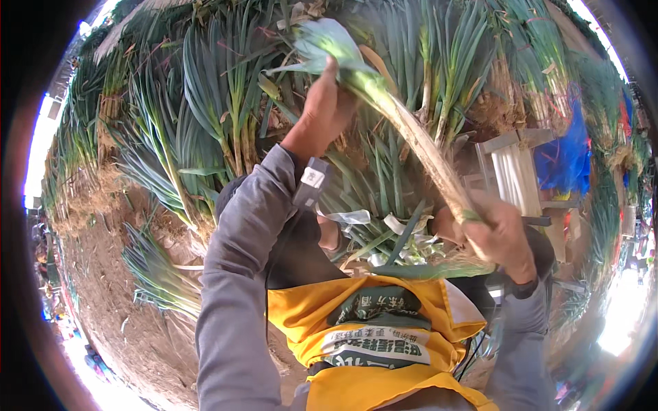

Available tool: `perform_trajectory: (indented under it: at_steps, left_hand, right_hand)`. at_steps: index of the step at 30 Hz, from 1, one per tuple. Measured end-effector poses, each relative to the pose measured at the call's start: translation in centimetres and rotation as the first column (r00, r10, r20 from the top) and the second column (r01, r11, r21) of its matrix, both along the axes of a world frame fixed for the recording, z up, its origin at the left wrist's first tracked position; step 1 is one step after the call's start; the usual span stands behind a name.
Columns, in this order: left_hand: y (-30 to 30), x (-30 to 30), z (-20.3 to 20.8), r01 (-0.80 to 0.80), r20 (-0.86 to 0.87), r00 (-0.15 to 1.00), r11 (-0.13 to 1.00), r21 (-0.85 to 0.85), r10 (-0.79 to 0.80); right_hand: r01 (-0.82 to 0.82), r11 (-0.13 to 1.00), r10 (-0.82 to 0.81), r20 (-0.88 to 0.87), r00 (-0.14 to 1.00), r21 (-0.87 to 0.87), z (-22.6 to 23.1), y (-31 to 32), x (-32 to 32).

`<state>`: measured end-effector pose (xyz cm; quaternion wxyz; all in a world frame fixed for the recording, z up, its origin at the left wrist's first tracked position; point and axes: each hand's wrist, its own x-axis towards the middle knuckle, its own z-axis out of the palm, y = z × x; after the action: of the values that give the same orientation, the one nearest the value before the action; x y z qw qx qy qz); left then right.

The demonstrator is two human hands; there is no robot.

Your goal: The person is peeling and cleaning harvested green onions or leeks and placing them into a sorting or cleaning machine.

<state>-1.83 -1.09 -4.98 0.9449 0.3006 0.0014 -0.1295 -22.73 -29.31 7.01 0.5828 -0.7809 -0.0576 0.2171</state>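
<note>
A long green onion point(418, 140) slants across in front of me, its cut-looking leafy top at the upper left and its pale, brownish stalk running down to the right. My left hand point(321, 113) is closed around it just below the leaves, thumb up along them. My right hand point(504, 229) is closed on the lower end of the stalk, slightly blurred; the root end is hidden by the fingers. Beneath the stalk, trimmed leaves and pale peelings point(404, 240) lie in a heap by my legs.
Bundles of green onions point(226, 96) lie along the far side, roots toward me. A smaller bundle point(161, 270) rests on bare soil at the left. A small stool with a pale woven seat point(514, 178) and a blue plastic sheet point(565, 157) are at the right. I wear a yellow apron point(384, 383).
</note>
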Motion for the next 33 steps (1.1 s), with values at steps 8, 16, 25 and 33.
perform_trajectory:
  at_steps: [8,16,25,33]
  left_hand:
    - [1.0,1.0,3.0,-0.167,0.214,0.968,0.97,0.178,0.128]
    - [1.7,0.3,5.1,-0.148,0.311,0.946,0.976,0.163,0.091]
    - [2.0,-0.4,5.5,-0.14,0.046,0.989,0.989,0.052,0.138]
    - [1.5,-1.7,6.2,-0.235,-0.028,0.969,0.955,0.182,0.244]
  right_hand:
    - [-0.047,0.902,0.225,0.375,0.899,-0.429,-11.5,4.1,5.2]
    - [0.111,0.99,-0.138,0.615,0.777,0.082,-8.0,14.3,17.9]
    - [0.298,0.954,-0.144,0.822,0.551,-0.032,-8.1,16.8,15.2]
    - [0.269,0.963,-0.194,0.718,0.668,0.01,-8.3,15.6,12.1]
